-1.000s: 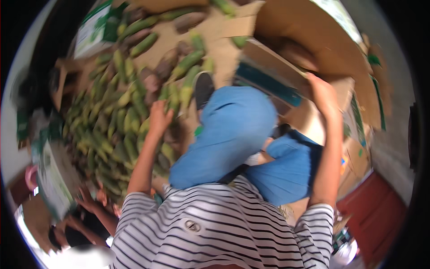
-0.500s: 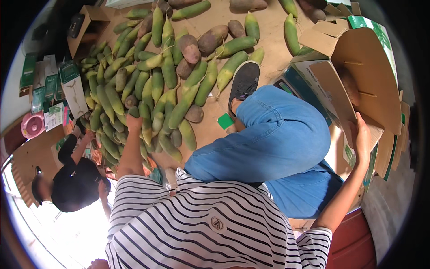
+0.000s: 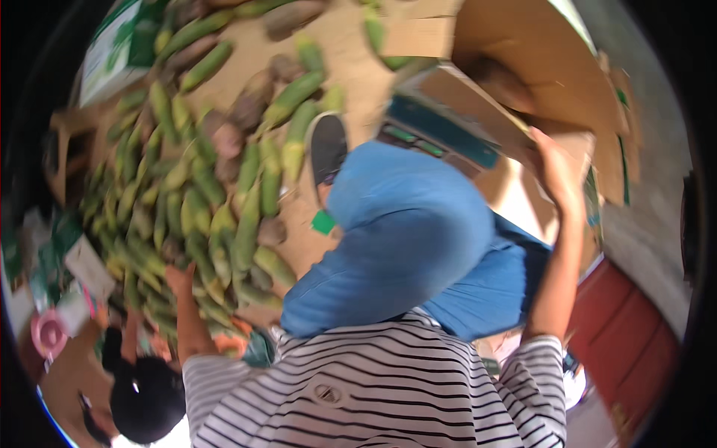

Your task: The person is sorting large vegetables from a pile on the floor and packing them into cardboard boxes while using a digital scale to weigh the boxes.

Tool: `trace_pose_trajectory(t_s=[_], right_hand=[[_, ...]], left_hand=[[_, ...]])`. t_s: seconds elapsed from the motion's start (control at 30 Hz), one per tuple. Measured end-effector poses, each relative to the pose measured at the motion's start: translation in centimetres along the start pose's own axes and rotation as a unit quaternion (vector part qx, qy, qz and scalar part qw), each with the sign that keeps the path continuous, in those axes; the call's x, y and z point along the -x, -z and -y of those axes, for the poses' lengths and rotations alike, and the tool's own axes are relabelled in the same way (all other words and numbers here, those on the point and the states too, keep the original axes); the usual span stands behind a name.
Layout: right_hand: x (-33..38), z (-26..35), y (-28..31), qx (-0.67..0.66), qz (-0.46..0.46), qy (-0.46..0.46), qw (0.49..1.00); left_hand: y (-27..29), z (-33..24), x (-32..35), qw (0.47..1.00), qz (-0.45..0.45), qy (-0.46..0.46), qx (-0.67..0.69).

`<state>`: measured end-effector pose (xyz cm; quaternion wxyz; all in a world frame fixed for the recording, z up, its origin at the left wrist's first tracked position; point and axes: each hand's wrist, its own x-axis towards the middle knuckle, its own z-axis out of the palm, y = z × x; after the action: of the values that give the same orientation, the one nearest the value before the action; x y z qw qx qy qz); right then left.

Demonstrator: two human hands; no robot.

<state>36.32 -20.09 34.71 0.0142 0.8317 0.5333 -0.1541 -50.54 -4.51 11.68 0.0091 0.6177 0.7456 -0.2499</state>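
Note:
My left hand reaches into a pile of long green radishes on the left. It touches the radishes there, but blur hides whether its fingers close around one. On the right, my right hand grips the edge of an open cardboard box, thumb and fingers over the wall. Inside the box lies a brownish root vegetable, partly covered by the box wall. Several reddish-brown roots are mixed among the green radishes.
My bent knee in blue jeans and my dark shoe stand between pile and box. A green card lies beside the shoe. Another person in black works at lower left. A green-and-white carton stands at far left.
The view has swung, so pile, knee and box all sit further left in the picture. My left hand remains at the pile and my right hand still holds the box edge.

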Motion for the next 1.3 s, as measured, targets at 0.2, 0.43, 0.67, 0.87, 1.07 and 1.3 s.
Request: trace_pose_trajectory(t_s=[0.2,0.43,0.67,0.87,1.07,1.3], right_hand=[[0.4,0.8,0.8,-0.001,-0.021,0.045,0.999],[0.2,0.5,0.6,0.026,-0.084,0.065,0.994],[0.1,0.0,-0.8,0.033,-0.102,0.071,0.992],[0.1,1.4,-0.1,0.024,-0.017,0.030,0.999],[-0.5,0.3,-0.6,0.013,-0.001,0.025,1.000],[0.1,-1.2,0.1,0.027,-0.036,0.071,0.996]], left_hand=[[6.9,-8.4,5.6,0.998,-0.052,-0.006,0.019],[21.6,-22.0,9.5,0.858,-0.268,-0.190,0.395],[43.9,-43.1,20.3,0.515,-0.189,-0.459,0.699],[48.6,-54.2,25.3,0.603,-0.379,-0.608,0.350],[44.3,-47.5,18.9,0.625,-0.275,-0.571,0.456],[19.7,-23.0,5.8,0.954,-0.021,-0.269,0.132]])
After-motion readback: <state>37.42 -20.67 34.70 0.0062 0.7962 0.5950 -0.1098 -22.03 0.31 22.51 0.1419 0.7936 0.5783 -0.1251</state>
